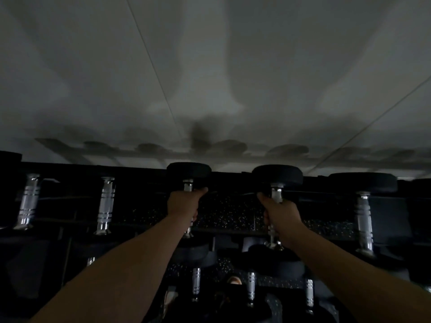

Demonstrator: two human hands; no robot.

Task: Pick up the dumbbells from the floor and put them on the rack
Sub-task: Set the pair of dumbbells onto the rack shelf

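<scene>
The scene is dim. My left hand [184,203] is wrapped around the chrome handle of a black dumbbell [189,171] at the top tier of the rack [233,180]. My right hand [281,213] grips the handle of a second black dumbbell [277,174] just to its right, at the same tier. Both dumbbells point away from me, far heads toward the wall. I cannot tell whether they rest on the rails or hang just above them.
More dumbbells lie on the top tier: two at the left [106,203] and one at the right [362,183]. A lower tier [251,285] holds several more. A grey wall [210,78] rises behind the rack. Speckled floor [233,213] shows through the rack.
</scene>
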